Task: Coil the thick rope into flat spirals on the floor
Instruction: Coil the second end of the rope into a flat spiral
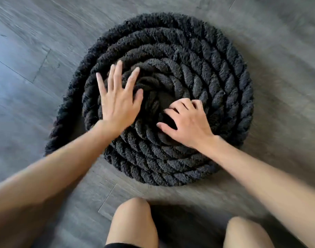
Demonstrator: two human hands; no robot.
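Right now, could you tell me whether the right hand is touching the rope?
Touching. The head view shows the right hand with fingers curled into the inner turns of the rope.

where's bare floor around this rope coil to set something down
Bare floor lies left of the rope coil, beyond it and right of it. Crowded: the coil's centre, under the left hand and right hand, and the narrow strip between coil and knees.

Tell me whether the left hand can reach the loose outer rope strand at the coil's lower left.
Probably yes: the left hand lies flat on the inner turns, and nothing covers the loose strand beside its forearm.
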